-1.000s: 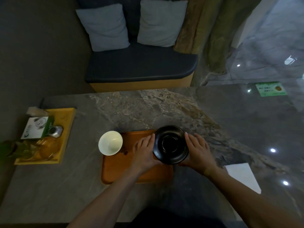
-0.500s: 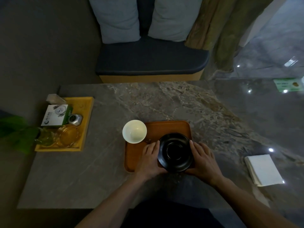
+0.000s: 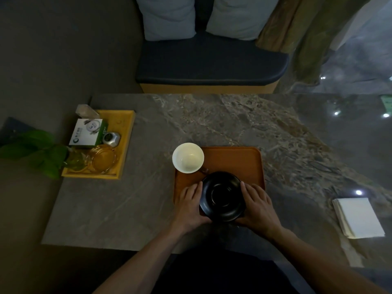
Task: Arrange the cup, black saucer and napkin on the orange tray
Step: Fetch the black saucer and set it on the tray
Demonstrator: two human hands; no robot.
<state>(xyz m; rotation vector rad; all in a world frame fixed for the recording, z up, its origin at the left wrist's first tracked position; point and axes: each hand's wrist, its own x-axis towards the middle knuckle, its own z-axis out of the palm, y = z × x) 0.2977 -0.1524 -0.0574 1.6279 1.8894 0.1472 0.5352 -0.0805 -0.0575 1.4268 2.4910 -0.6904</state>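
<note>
Nearest to us, our left hand (image 3: 191,205) and right hand (image 3: 257,205) cup the black saucer (image 3: 222,196) from either side, fingers laid along its rim and palms closed in on it, so both hands hold the saucer between them. The saucer sits over the near edge of the orange tray (image 3: 233,160), partly overhanging toward us; we cannot tell whether it is resting on the tray or just above it.

Just past the saucer, at the tray's far-left corner, stands the white cup (image 3: 188,160), upright and empty, its rim reaching out past the tray's left edge. It looks to be on the tray, though its foot is hidden. The napkin (image 3: 359,217) lies folded on the stone table (image 3: 127,198), well to the right of the tray and apart from it.

So we judge the task about halfway: the saucer is being settled, the cup is at the tray but not on the saucer, and the napkin has not yet been brought over.

Counting: one saucer, one cup, one napkin, one orange tray. Far left of the orange tray is one yellow tray (image 3: 125,143) holding one small box (image 3: 88,132), one metal tin (image 3: 111,138) and glassware we cannot count, with green leaves (image 3: 40,151) beside it. Beyond the table, one bench (image 3: 210,62) carries two cushions (image 3: 167,15).
</note>
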